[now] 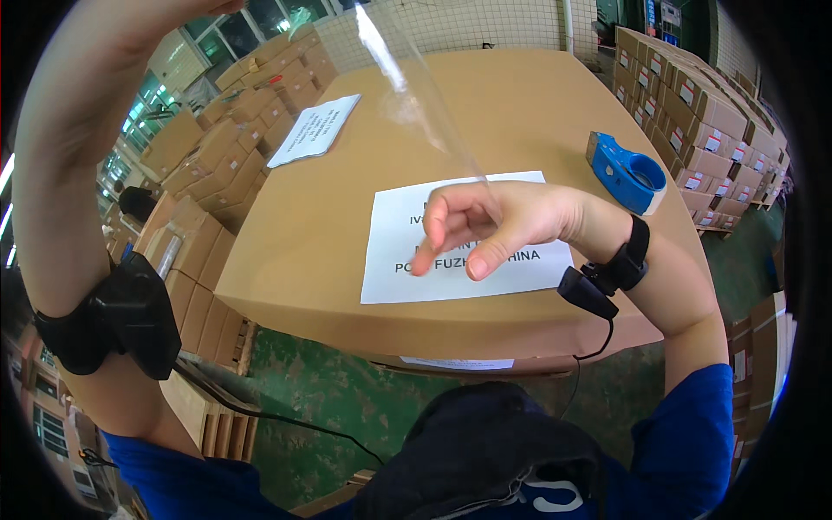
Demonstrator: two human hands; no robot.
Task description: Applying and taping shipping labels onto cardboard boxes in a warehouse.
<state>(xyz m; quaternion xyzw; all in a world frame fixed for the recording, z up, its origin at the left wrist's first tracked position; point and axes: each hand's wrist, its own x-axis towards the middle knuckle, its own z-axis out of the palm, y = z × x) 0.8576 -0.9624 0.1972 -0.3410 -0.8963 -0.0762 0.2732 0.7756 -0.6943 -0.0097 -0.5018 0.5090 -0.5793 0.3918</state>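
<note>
A strip of clear tape runs down from the top edge to my right hand. It overlaps the hand near the base of the thumb. The fingers of that hand are curled but apart from the thumb, with nothing visibly gripped between them. Below the hand a white printed sheet lies on a large brown carton. My left arm is raised high on the left, and my left hand is mostly cut off by the top edge, its fingers hidden. A blue tape dispenser stands on the carton to the right.
Another stack of white sheets lies at the carton's left edge. Stacked cartons stand on pallets at the right, and more cartons fill the left. A black cable hangs across the green floor.
</note>
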